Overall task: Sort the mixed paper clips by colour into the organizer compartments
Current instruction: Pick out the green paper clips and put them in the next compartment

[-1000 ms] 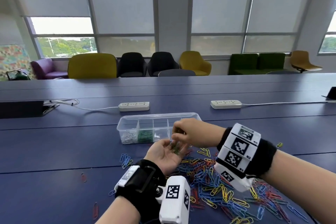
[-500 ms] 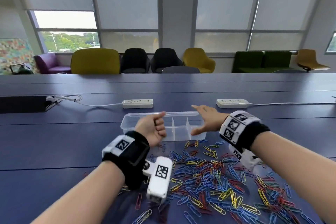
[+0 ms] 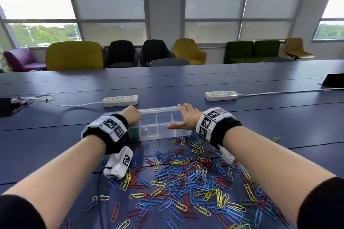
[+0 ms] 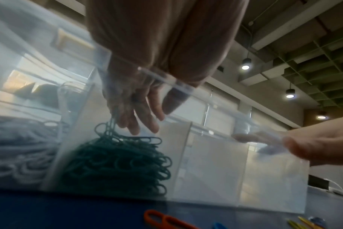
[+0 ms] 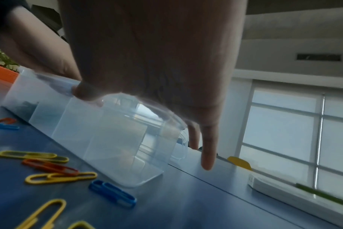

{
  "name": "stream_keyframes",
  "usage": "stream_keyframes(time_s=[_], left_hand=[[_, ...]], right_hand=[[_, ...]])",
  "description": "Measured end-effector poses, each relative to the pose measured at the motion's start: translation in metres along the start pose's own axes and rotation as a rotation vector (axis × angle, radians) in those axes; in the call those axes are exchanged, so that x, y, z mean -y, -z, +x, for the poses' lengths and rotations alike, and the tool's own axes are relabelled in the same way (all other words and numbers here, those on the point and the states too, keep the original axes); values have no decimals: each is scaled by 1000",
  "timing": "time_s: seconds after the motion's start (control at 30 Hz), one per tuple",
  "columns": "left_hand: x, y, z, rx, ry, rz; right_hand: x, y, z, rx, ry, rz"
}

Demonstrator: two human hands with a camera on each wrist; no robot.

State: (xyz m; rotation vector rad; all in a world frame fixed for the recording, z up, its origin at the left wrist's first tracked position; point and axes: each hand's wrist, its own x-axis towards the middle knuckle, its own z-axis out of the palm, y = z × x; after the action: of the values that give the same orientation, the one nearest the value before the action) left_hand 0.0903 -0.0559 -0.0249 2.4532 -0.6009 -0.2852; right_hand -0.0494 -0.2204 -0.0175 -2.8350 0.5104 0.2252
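Head view: both hands are at the clear organizer (image 3: 163, 126) on the table (image 3: 55, 135), with the mixed clip pile (image 3: 186, 176) just in front, so it looks like drop-off time.

Left wrist: left hand (image 4: 135, 105) reaches into the second compartment, fingers extended over the green clips (image 4: 116, 164); whether any are pinched, can't tell. White ones (image 4: 20, 155) sit next door.

Right wrist: right hand (image 5: 157, 62), grip released, steadies the empty end. Next up, probably blues.

one clear organizer (image 3: 160, 132), two hands, two white power strips (image 3: 120, 100), six chairs by the windows (image 3: 74, 55), loose paper clips (image 3: 186, 178) too many to count
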Motion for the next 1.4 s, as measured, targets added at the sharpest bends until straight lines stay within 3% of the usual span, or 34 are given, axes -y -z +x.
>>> stream_keyframes(time_s=[0.07,0.2,0.33,0.4,0.53,0.6,0.67,0.8,1.03,1.17,1.3,1.4], left_hand=[[-3,-1,-5,-12,-47,77],[-23,3,-36,-233,-163,319],[-66,-4,-83,-352,-489,400],[-87,-16,-107,-271,-642,412],[-113,-57,-145,285,-839,443],[-117,-77,-155,493,-818,441],[-118,-91,-157,572,-773,492],[-117,-100,-150,542,-727,526],[-104,-87,-140,479,-564,435],[-97,-82,-137,363,-581,459],[-100,-78,-142,468,-658,448],[-98,-83,-144,556,-624,425]], right_hand=[[-4,9,-2,44,6,9],[-21,40,-35,-50,117,26],[-59,61,-88,4,144,-100],[-80,57,-110,76,146,-84],[-117,37,-136,271,127,0],[-128,28,-145,340,125,55],[-134,21,-146,389,124,70],[-138,8,-146,417,129,62],[-135,-4,-145,321,145,5],[-135,-5,-145,301,157,-14],[-137,-2,-149,175,203,-15],[-135,2,-154,113,264,93]])
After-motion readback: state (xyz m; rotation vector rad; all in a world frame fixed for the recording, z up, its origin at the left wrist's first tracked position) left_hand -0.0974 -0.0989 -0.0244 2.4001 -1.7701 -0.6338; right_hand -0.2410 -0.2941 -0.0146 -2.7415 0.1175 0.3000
